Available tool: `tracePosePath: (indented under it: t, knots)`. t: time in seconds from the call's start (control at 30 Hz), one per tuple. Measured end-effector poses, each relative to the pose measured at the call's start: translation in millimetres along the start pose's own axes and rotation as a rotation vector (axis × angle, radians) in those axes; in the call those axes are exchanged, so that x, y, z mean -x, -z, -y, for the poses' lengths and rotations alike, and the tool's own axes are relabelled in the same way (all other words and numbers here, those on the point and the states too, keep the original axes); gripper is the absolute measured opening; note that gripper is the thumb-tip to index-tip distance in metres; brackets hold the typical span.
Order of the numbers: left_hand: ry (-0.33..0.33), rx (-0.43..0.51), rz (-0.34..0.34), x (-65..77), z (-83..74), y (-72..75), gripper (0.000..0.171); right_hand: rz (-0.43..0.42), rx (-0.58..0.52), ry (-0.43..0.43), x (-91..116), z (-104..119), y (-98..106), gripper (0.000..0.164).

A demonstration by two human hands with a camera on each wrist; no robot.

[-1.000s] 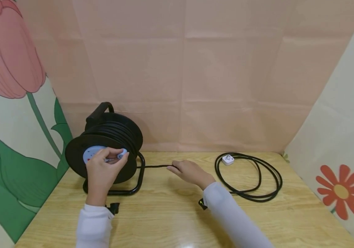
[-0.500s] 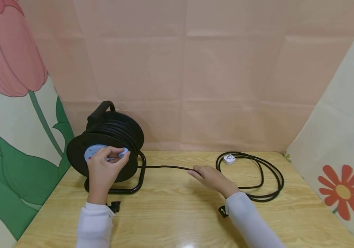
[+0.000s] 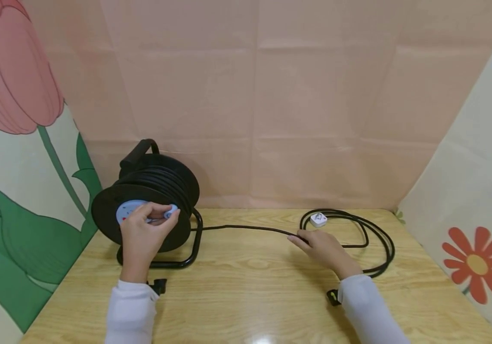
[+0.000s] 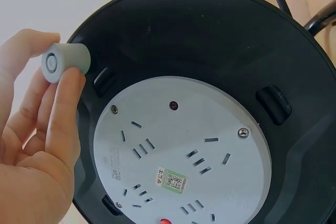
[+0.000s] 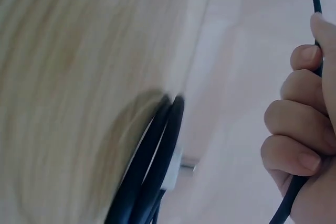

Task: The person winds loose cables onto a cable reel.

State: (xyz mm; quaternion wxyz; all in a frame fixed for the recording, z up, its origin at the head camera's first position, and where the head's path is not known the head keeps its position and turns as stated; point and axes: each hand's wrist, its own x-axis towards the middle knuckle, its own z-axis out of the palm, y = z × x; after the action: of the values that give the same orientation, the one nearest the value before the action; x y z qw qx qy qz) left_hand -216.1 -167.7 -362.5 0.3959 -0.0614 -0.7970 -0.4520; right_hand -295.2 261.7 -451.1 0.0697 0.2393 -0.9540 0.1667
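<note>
A black cable reel (image 3: 112,203) stands at the left of the table, with black cable wound round its drum. My left hand (image 3: 144,236) pinches the small light-blue crank knob (image 3: 170,211) on its front disc; in the left wrist view the knob (image 4: 68,60) sits between thumb and fingers. From the reel a black cable (image 3: 246,227) runs right to my right hand (image 3: 323,248), whose fingers curl round it. The right wrist view shows the fingers (image 5: 294,114) wrapped on the cable (image 5: 287,203). Loose cable loops (image 3: 387,243) lie beyond that hand, with a white plug (image 3: 318,220) at their left.
The reel's black tube stand (image 3: 172,264) rests on the wooden table (image 3: 237,296). A socket panel (image 4: 184,124) with slots fills the disc's centre. A pink cloth backdrop (image 3: 250,105) rises behind the table, and flower-printed cloths hang at both sides.
My right hand has moved right along the cable, so a longer stretch shows between it and the reel. The left hand has stayed on the knob.
</note>
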Motion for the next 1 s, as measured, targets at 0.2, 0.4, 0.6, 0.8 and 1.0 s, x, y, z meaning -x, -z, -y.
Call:
tracePosePath:
  t: [0.2,0.4,0.6,0.8,1.0]
  knots:
    - [0.012,0.009,0.0,-0.3,-0.9,-1.1,0.016,-0.11,0.052,-0.008,14.3,-29.6,2.1,0.044]
    - [0.038,0.006,-0.001,0.3,-0.6,-2.5,0.019,-0.226,0.082,-0.034,33.2,-60.4,15.0,0.051]
    - [0.096,-0.06,0.023,0.7,-0.3,-1.0,0.023,-0.329,0.096,-0.081,51.0,-84.0,30.9,0.051]
    - [0.156,-0.112,0.059,1.1,-2.3,-0.2,0.03,-0.408,0.077,-0.042,55.1,-91.7,37.9,0.047]
    - [0.153,-0.169,0.051,2.3,-9.8,-0.7,0.024,-0.425,0.081,-0.054,52.5,-90.8,35.9,0.044]
